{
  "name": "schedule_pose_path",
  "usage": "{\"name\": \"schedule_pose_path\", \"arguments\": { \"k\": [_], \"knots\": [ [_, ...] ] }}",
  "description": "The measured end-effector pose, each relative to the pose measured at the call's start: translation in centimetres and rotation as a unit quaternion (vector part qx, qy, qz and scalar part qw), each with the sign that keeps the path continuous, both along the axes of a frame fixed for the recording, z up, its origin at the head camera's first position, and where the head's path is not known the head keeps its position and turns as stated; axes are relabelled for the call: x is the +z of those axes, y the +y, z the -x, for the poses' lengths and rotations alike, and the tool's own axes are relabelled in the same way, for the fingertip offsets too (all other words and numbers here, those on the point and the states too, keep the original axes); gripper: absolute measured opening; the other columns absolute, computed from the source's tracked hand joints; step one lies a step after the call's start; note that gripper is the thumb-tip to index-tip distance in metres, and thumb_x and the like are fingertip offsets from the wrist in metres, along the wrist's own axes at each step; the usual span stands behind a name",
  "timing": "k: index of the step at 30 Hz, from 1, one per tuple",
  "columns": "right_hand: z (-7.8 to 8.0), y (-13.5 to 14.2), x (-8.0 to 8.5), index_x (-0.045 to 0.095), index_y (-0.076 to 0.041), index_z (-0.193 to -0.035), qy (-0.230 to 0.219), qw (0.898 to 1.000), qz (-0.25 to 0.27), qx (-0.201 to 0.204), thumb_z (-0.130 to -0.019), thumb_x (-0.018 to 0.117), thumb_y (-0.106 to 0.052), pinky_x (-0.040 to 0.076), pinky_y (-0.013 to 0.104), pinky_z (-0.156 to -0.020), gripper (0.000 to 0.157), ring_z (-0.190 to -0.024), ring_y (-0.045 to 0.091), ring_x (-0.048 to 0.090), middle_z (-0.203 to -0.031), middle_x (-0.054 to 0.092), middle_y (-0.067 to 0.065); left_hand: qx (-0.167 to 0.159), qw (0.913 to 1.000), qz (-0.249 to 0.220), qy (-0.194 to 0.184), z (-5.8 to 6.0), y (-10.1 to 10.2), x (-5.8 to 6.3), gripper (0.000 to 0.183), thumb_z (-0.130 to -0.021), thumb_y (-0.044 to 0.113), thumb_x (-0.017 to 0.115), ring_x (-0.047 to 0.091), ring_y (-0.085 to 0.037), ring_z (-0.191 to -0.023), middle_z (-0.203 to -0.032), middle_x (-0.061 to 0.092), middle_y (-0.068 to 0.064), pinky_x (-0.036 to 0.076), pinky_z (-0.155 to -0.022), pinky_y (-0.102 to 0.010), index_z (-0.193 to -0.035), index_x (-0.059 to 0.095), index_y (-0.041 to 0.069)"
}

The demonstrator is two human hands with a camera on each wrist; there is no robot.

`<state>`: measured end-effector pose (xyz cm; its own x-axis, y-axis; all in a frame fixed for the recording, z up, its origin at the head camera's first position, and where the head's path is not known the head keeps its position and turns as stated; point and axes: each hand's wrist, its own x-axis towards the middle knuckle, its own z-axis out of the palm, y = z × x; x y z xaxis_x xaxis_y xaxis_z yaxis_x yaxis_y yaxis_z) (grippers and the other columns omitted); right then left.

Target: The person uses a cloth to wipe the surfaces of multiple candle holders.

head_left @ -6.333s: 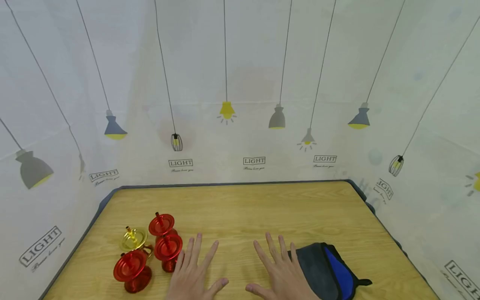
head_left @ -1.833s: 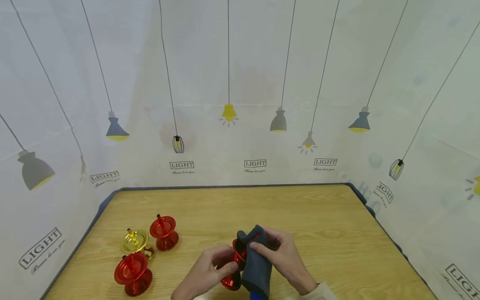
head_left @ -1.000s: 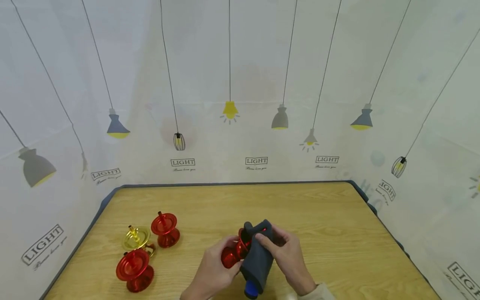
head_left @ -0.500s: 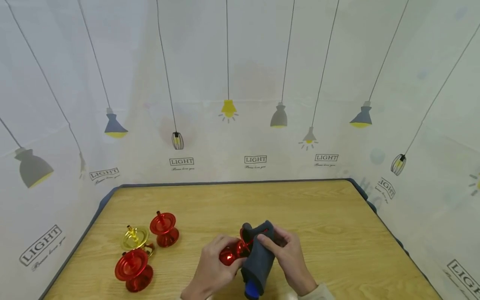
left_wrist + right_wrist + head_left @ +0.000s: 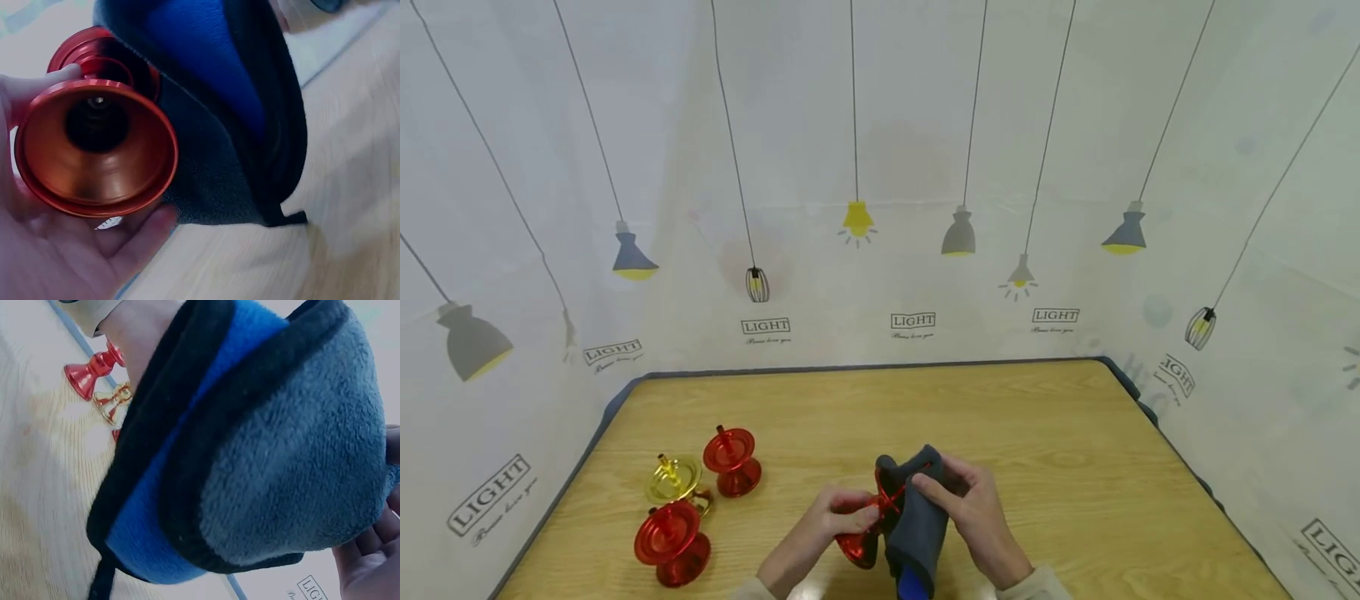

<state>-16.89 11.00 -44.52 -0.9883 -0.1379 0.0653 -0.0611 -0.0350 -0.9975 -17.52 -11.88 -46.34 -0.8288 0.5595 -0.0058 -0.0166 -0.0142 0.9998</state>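
Observation:
Low over the front middle of the table, my left hand (image 5: 827,529) grips a shiny red candle holder (image 5: 859,548) by its stem. The left wrist view shows the hollow underside of its flared base (image 5: 119,187). A grey-and-blue cleaning cloth (image 5: 919,525) with black edging is folded over the holder's dish, hiding most of it. My right hand (image 5: 973,512) pinches the cloth at the dish's rim, thumb on the near side. In the right wrist view the cloth (image 5: 287,456) covers much of that hand's work.
Standing at the table's left are two red candle holders (image 5: 737,477) (image 5: 681,567) and a gold one (image 5: 673,477) between them. A pale curtain (image 5: 910,150) printed with lamps surrounds the wooden table (image 5: 1037,433) at the back and sides.
Both hands were spread over the table earlier; since then one red holder and the cloth were picked up. Over the last second the holder's base has swung downward within the cloth.

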Motion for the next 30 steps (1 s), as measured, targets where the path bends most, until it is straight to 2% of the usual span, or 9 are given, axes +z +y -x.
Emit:
{"name": "schedule_pose_path", "arguments": {
  "k": [3,6,8,14,17,21,23,25,30],
  "knots": [
    [0.0,-0.1,-0.1,0.068,0.003,-0.125,-0.007,1.000,0.004,-0.015,-0.092,0.074,-0.014,0.057,0.027,-0.078,0.038,-0.089,0.017,0.069,-0.110,0.072,0.018,0.005,0.9999,0.006,0.006,-0.4,0.1,-0.1,0.046,-0.103,0.026,0.059,0.067,-0.006,-0.092,-0.106,0.074,-0.005,0.055,-0.083,-0.023,-0.125,0.059,-0.014],
    [-0.1,-0.1,-0.1,0.069,0.002,-0.124,-0.008,0.999,0.004,-0.040,-0.091,0.075,-0.013,0.057,0.027,-0.076,0.037,-0.088,0.017,0.069,-0.109,0.073,0.017,0.047,0.9958,0.039,0.068,-0.9,0.5,-0.3,0.044,-0.098,0.023,0.068,0.069,-0.008,-0.094,-0.112,0.071,-0.018,0.056,-0.083,-0.022,-0.130,0.057,-0.006],
    [-0.1,-0.2,-0.1,0.070,0.001,-0.123,-0.007,0.998,0.004,-0.059,-0.090,0.076,-0.013,0.057,0.026,-0.074,0.036,-0.086,0.017,0.069,-0.107,0.074,0.016,0.082,0.9886,0.062,0.110,-1.3,1.0,-0.4,0.044,-0.092,0.017,0.075,0.070,-0.009,-0.092,-0.108,0.072,-0.017,0.056,-0.081,-0.022,-0.129,0.057,0.000],
    [-0.3,-0.5,0.1,0.072,0.001,-0.122,0.007,0.995,0.008,-0.099,-0.088,0.079,-0.013,0.058,0.026,-0.071,0.037,-0.082,0.015,0.070,-0.105,0.075,0.017,0.192,0.9400,0.100,0.264,-1.7,2.5,-1.0,0.040,-0.080,-0.001,0.081,0.070,-0.013,-0.089,-0.099,0.073,-0.004,0.059,-0.080,-0.024,-0.113,0.062,0.011],
    [-0.4,-0.5,0.3,0.071,0.001,-0.122,0.008,0.994,0.010,-0.106,-0.088,0.079,-0.013,0.058,0.026,-0.071,0.037,-0.081,0.014,0.070,-0.105,0.075,0.017,0.229,0.9193,0.103,0.303,-1.7,2.8,-1.1,0.039,-0.079,0.000,0.083,0.070,-0.013,-0.088,-0.098,0.072,0.001,0.059,-0.077,-0.025,-0.109,0.066,0.017],
    [-0.6,-0.4,0.4,0.071,0.001,-0.124,0.003,0.994,0.007,-0.110,-0.089,0.078,-0.014,0.057,0.025,-0.072,0.039,-0.082,0.015,0.069,-0.107,0.075,0.017,0.250,0.9052,0.104,0.327,-1.7,2.8,-1.1,0.037,-0.079,0.004,0.085,0.070,-0.011,-0.086,-0.098,0.072,0.005,0.060,-0.076,-0.027,-0.107,0.070,0.021],
    [-0.6,-0.4,0.5,0.070,0.000,-0.125,0.003,0.994,0.007,-0.110,-0.089,0.078,-0.014,0.058,0.026,-0.072,0.039,-0.082,0.015,0.069,-0.108,0.075,0.017,0.249,0.9087,0.103,0.319,-1.8,2.8,-1.0,0.035,-0.079,0.008,0.086,0.070,-0.011,-0.087,-0.099,0.072,0.004,0.060,-0.076,-0.027,-0.107,0.071,0.022],
    [-0.6,-0.3,0.5,0.071,0.000,-0.124,0.006,0.994,0.009,-0.106,-0.089,0.078,-0.013,0.058,0.026,-0.072,0.038,-0.082,0.015,0.069,-0.107,0.075,0.017,0.239,0.9211,0.103,0.289,-1.9,2.7,-0.8,0.031,-0.081,0.013,0.086,0.071,-0.010,-0.087,-0.099,0.073,0.003,0.059,-0.076,-0.026,-0.107,0.072,0.022],
    [-0.9,0.1,0.4,0.073,0.000,-0.120,0.022,0.996,0.019,-0.079,-0.090,0.076,-0.010,0.057,0.027,-0.070,0.032,-0.079,0.016,0.069,-0.101,0.075,0.014,0.178,0.9675,0.074,0.163,-1.9,2.2,-0.2,0.022,-0.089,0.020,0.079,0.069,-0.008,-0.086,-0.099,0.074,-0.008,0.057,-0.077,-0.023,-0.107,0.074,0.010]
  ]
}}
